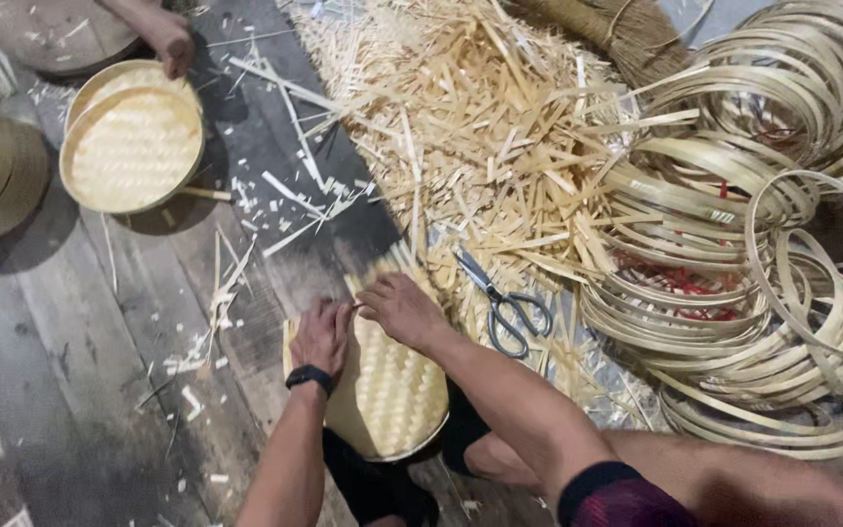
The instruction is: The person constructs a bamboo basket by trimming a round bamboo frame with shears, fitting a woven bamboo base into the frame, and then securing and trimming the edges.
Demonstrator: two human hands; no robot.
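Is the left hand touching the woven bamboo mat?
Touching. The head view shows the left hand pressed flat on the woven bamboo mat, no gap visible.

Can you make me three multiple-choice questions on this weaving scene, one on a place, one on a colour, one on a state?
1. Where do the scissors lie?
A. right of the woven mat, on the strips
B. inside the round tray
C. on top of the hoops

2. What colour is the band on the left wrist?
A. white
B. black
C. yellow

3. What are the left hand and right hand doing?
A. both raised off the work
B. both resting on the woven mat
C. one hand holding the scissors

Answers: 1 A, the scissors sit on the strips just right of the mat. 2 B, the band looks black. 3 B, both hands press on the mat's upper edge, and the scissors lie untouched.
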